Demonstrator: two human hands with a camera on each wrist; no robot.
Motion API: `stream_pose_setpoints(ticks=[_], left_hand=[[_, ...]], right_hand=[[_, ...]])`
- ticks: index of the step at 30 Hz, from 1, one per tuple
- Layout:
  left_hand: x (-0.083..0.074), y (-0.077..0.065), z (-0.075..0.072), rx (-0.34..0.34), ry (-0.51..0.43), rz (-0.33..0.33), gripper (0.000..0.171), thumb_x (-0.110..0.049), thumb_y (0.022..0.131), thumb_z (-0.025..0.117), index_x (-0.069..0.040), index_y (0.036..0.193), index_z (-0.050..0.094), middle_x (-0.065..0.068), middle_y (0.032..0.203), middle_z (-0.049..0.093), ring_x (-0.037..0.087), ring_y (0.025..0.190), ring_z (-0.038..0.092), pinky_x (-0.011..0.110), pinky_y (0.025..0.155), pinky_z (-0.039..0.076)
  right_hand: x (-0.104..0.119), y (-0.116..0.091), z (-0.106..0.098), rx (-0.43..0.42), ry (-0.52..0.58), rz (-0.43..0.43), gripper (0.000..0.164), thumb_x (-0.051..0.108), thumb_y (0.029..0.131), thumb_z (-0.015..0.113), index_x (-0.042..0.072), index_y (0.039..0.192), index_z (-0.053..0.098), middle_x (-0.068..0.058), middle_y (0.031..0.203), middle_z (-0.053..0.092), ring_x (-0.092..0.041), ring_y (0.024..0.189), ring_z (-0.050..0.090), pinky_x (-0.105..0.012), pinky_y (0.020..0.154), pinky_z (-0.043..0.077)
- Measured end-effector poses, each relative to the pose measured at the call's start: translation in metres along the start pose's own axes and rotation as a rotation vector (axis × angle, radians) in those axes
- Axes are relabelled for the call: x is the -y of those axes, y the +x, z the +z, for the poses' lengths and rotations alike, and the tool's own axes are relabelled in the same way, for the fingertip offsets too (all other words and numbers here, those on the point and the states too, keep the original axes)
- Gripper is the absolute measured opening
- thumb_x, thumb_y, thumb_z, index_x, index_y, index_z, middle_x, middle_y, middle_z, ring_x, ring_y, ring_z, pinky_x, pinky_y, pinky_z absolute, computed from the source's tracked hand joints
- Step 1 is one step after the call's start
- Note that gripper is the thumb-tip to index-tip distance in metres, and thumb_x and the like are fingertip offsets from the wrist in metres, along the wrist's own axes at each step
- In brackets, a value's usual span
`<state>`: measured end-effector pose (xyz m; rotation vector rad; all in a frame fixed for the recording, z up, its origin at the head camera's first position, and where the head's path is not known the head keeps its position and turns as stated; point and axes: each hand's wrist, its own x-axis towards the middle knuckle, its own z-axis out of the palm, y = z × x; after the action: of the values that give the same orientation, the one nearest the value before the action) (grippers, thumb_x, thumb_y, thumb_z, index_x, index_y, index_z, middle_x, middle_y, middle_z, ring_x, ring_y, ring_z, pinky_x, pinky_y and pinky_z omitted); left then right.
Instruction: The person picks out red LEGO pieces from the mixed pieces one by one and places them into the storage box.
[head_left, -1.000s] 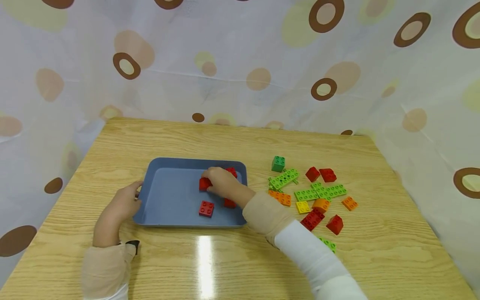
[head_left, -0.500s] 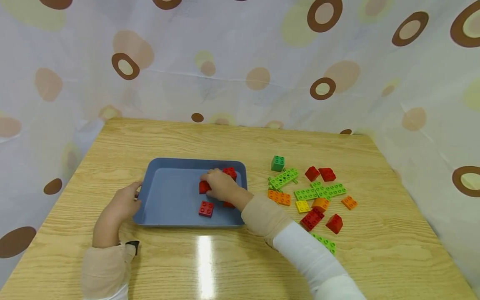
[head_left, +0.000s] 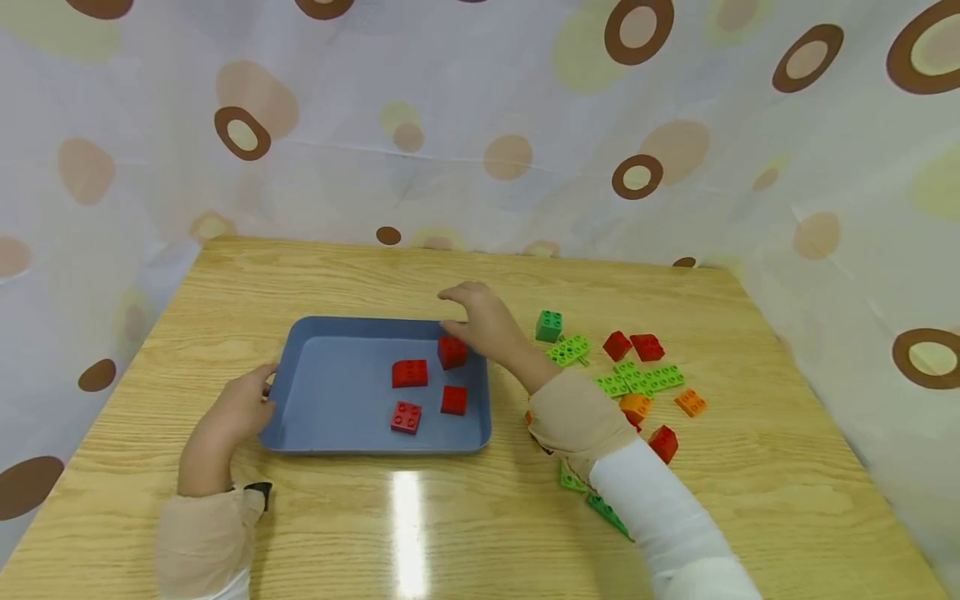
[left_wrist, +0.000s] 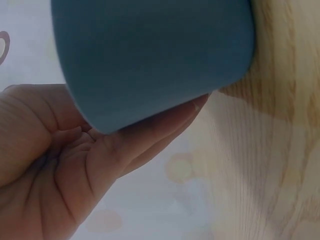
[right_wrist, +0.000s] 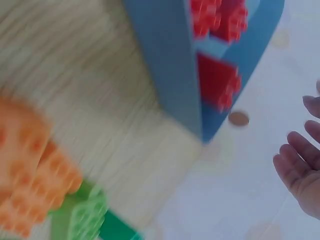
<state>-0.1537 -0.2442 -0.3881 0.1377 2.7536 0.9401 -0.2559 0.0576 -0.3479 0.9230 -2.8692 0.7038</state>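
Observation:
My left hand (head_left: 243,407) holds the left side of the blue-grey tray (head_left: 330,451); in the left wrist view its fingers (left_wrist: 160,122) lie along the outer wall. My right hand (head_left: 486,321) is raised over the far right corner of the tray, fingers spread and holding nothing. Inside the tray sit several red toy bricks: one with a rounded end (head_left: 409,373), a taller brick (head_left: 452,352) below the right hand, a small smooth-topped brick (head_left: 453,400), and a square brick with studs (head_left: 406,417).
Right of the tray, loose bricks lie scattered: a dark green block (head_left: 549,325), light green plates (head_left: 652,380), an orange plate (head_left: 691,402), red pieces (head_left: 647,347) and others partly hidden by the right arm. A patterned cloth (head_left: 480,125) hangs behind the wooden table (head_left: 337,533).
My right hand has let go of the rounded red brick in the tray and moved up and right, opening its fingers. The left hand stays at the tray's side.

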Motion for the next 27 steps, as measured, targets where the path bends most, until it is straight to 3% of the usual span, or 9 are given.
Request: stream_pose_setpoints(ticks=[9, 20, 27], left_hand=[[0.0, 0.0, 0.001, 0.006, 0.004, -0.011, 0.051, 0.008, 0.077, 0.041, 0.02, 0.124, 0.024, 0.042, 0.104, 0.047, 0.046, 0.092, 0.049, 0.046, 0.068, 0.048], [0.0, 0.0, 0.001, -0.001, 0.004, -0.01, 0.05, 0.008, 0.078, 0.041, 0.021, 0.123, 0.024, 0.042, 0.104, 0.046, 0.046, 0.093, 0.049, 0.045, 0.068, 0.048], [0.0, -0.001, 0.0, 0.0, 0.007, 0.006, 0.05, 0.009, 0.077, 0.041, 0.02, 0.123, 0.025, 0.043, 0.105, 0.046, 0.047, 0.094, 0.048, 0.045, 0.068, 0.048]], right_hand=[[-0.066, -0.041, -0.035, -0.152, -0.015, 0.119, 0.039, 0.012, 0.079, 0.063, 0.002, 0.116, 0.054, -0.02, 0.117, 0.052, -0.032, 0.111, 0.042, -0.046, 0.09, 0.039], [-0.13, -0.094, -0.058, -0.115, -0.13, 0.289, 0.038, 0.01, 0.081, 0.06, -0.004, 0.115, 0.051, -0.029, 0.115, 0.049, -0.041, 0.108, 0.041, -0.054, 0.087, 0.037], [-0.157, -0.113, -0.057, -0.06, -0.107, 0.384, 0.036, 0.006, 0.081, 0.057, -0.008, 0.114, 0.051, -0.033, 0.112, 0.049, -0.043, 0.1, 0.045, -0.054, 0.083, 0.04]])
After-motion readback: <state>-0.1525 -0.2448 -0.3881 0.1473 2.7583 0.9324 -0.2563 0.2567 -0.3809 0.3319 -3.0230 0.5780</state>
